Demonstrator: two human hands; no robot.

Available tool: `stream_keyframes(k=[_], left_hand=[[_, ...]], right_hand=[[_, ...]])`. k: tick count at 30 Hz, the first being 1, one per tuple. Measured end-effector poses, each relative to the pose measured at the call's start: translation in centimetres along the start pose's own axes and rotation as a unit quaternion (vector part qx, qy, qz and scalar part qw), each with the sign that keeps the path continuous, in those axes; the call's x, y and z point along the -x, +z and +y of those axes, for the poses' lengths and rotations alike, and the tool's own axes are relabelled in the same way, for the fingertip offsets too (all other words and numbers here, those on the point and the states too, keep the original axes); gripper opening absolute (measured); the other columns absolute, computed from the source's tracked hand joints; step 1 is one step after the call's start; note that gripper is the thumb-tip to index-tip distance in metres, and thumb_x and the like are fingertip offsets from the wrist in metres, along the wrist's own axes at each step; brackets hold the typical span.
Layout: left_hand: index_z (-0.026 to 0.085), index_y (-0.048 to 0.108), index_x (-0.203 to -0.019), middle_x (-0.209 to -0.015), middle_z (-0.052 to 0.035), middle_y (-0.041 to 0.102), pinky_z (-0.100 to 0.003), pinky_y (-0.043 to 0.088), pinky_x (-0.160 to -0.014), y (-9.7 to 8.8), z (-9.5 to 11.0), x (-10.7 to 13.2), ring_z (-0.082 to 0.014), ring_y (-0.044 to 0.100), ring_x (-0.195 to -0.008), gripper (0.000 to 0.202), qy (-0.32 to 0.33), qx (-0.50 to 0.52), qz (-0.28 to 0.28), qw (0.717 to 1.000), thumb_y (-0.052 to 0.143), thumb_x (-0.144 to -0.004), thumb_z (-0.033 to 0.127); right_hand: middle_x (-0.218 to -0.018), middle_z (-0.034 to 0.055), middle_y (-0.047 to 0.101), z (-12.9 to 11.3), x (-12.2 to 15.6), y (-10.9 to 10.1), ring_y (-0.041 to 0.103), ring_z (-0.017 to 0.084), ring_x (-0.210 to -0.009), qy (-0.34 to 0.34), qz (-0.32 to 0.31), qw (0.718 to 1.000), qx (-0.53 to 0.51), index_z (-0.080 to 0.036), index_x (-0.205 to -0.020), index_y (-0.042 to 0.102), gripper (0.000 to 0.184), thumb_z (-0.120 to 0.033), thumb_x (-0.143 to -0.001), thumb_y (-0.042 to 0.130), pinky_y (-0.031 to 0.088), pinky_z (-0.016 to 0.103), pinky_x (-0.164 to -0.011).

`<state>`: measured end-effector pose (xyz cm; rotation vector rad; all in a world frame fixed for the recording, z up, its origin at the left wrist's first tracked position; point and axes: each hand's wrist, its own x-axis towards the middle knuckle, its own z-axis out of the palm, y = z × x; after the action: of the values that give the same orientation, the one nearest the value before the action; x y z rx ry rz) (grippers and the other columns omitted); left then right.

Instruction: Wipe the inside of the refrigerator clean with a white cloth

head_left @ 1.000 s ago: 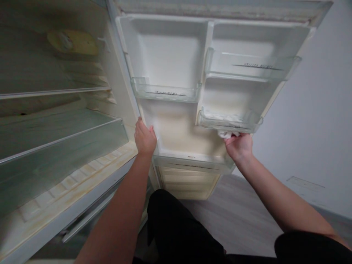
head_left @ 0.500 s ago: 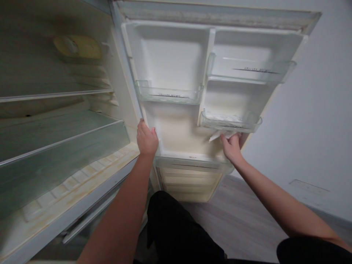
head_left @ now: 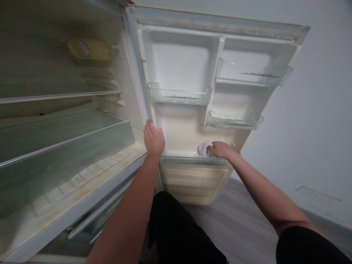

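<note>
The refrigerator door (head_left: 187, 132) hangs wide open, its inner side facing me. My left hand (head_left: 154, 139) grips the door's left edge near the hinge, thumb on the inner side. A crumpled white cloth (head_left: 205, 149) is bunched in my right hand (head_left: 221, 149), closed around it. This hand is at the lower right of the door's inner panel, just above the clear bottom bin (head_left: 192, 161). Part of the cloth is hidden behind my fingers.
More clear door bins sit above: one on the left (head_left: 180, 96) and two on the right, the lower (head_left: 235, 121) holding something whitish. To the left is the refrigerator's stained interior with a glass shelf (head_left: 60, 97) and a greenish drawer (head_left: 68, 161). A wall (head_left: 310, 110) stands at right.
My right hand has moved down and left with the cloth, from under the right-hand bin to above the bottom bin. My left hand stays on the door edge. The view has shifted slightly.
</note>
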<state>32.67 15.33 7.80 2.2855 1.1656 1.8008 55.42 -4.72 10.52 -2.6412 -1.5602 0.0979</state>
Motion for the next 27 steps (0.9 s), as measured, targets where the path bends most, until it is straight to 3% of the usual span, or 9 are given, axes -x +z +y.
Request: stream_keyframes(k=[3,6,10,14,16,18,21,23,27], left_hand=[[-0.004,0.037,-0.145,-0.150,-0.0324,0.042,-0.051,0.029,-0.122,0.0,-0.1,-0.1,-0.0359,0.038,-0.146,0.059,0.007,-0.017,-0.004,1.000,0.037,-0.100,0.033],[-0.004,0.035,-0.145,-0.149,-0.0325,0.044,-0.051,0.031,-0.121,0.0,-0.1,-0.2,-0.0352,0.039,-0.145,0.058,0.011,-0.037,-0.006,0.999,0.035,-0.101,0.033],[-0.003,0.035,-0.145,-0.149,-0.0314,0.045,-0.050,0.032,-0.120,0.1,-0.1,-0.2,-0.0348,0.041,-0.144,0.057,0.012,-0.047,-0.007,0.999,0.035,-0.101,0.034],[-0.001,0.035,-0.146,-0.149,-0.0307,0.044,-0.049,0.032,-0.120,0.0,-0.1,0.1,-0.0348,0.041,-0.144,0.057,0.009,-0.049,-0.007,0.999,0.036,-0.101,0.034],[-0.002,0.036,-0.145,-0.149,-0.0311,0.044,-0.049,0.032,-0.120,0.0,-0.1,0.1,-0.0353,0.041,-0.143,0.056,0.011,-0.051,-0.008,0.999,0.036,-0.101,0.033],[-0.003,0.036,-0.144,-0.149,-0.0316,0.044,-0.050,0.032,-0.119,0.0,0.1,0.0,-0.0356,0.041,-0.143,0.056,0.010,-0.047,-0.013,0.999,0.037,-0.101,0.031],[-0.002,0.036,-0.144,-0.149,-0.0319,0.043,-0.051,0.035,-0.117,-0.5,0.5,-0.1,-0.0360,0.041,-0.143,0.054,-0.014,-0.027,-0.035,0.999,0.041,-0.098,0.025],[0.000,0.038,-0.142,-0.147,-0.0308,0.045,-0.053,0.038,-0.115,-1.6,1.0,0.6,-0.0358,0.043,-0.141,0.051,-0.033,-0.005,-0.048,0.998,0.042,-0.095,0.019],[0.012,0.046,-0.136,-0.142,-0.0221,0.052,-0.051,0.040,-0.113,-4.9,3.3,7.4,-0.0302,0.046,-0.138,0.044,0.007,0.065,0.048,0.997,0.049,-0.092,0.017]], right_hand=[[-0.122,0.0170,0.069,-2.1,-1.7,1.0,0.065,0.027,-0.111,-0.103,0.031,0.980,-0.166,-0.011,-0.110,0.071,0.047,-0.043,-0.101,0.038,0.047,0.035,-0.097],[-0.103,0.0096,0.074,-3.6,-3.5,1.2,0.066,0.023,-0.094,-0.156,0.081,0.916,-0.361,-0.013,-0.095,0.070,0.041,-0.045,-0.096,0.044,0.050,0.032,-0.086],[-0.096,0.0076,0.073,-4.5,-5.1,0.2,0.065,0.021,-0.087,-0.115,0.153,0.818,-0.542,-0.013,-0.095,0.070,0.044,-0.053,-0.086,0.056,0.050,0.030,-0.079],[-0.094,0.0073,0.073,-5.4,-4.9,0.8,0.063,0.020,-0.086,-0.093,0.207,0.787,-0.574,-0.012,-0.098,0.069,0.042,-0.050,-0.084,0.056,0.050,0.030,-0.080],[-0.096,0.0081,0.073,-6.3,-4.2,1.8,0.063,0.021,-0.089,-0.087,0.248,0.803,-0.535,-0.012,-0.099,0.068,0.038,-0.045,-0.088,0.052,0.049,0.030,-0.081],[-0.102,0.0106,0.073,-7.4,-3.4,2.8,0.063,0.022,-0.096,-0.077,0.258,0.853,-0.447,-0.012,-0.100,0.068,0.034,-0.038,-0.091,0.048,0.048,0.030,-0.085],[-0.111,0.0135,0.071,-9.1,-2.2,4.0,0.063,0.023,-0.105,-0.085,0.196,0.938,-0.272,-0.014,-0.103,0.068,0.031,-0.031,-0.097,0.044,0.045,0.030,-0.089],[-0.113,0.0149,0.070,-10.0,-1.6,4.4,0.063,0.024,-0.107,-0.110,0.151,0.966,-0.177,-0.014,-0.102,0.068,0.032,-0.030,-0.100,0.040,0.045,0.031,-0.090],[-0.121,0.0174,0.067,-11.0,-1.6,4.8,0.061,0.027,-0.115,-0.159,0.087,0.979,-0.095,-0.014,-0.111,0.065,0.035,-0.031,-0.103,0.036,0.044,0.034,-0.094]])
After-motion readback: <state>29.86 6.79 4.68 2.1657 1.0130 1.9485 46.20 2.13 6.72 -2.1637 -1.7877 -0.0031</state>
